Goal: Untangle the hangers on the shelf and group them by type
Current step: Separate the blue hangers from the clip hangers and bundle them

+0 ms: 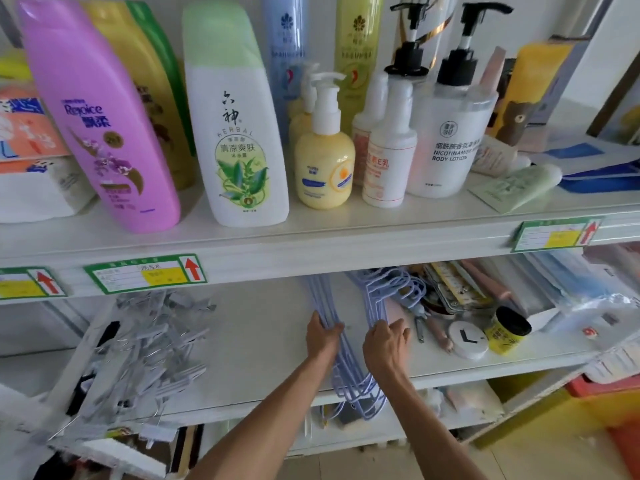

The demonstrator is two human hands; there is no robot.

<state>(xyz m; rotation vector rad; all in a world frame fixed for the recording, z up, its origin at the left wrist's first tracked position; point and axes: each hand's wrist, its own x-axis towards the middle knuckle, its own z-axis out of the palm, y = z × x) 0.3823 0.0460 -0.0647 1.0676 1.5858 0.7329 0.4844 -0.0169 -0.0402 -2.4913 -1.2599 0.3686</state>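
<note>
Left hand (323, 336) and right hand (386, 344) both clutch the blue hangers (346, 370), fingers curled round. Light, springy and snaggy I reckon, so hold the arms, not the hooks.

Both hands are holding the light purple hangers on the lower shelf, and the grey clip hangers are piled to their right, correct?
Not quite. The head view shows the grey clip hangers piled to the left of the light purple hangers, not the right. The rest holds: left hand and right hand both hold them on the lower shelf.
</note>
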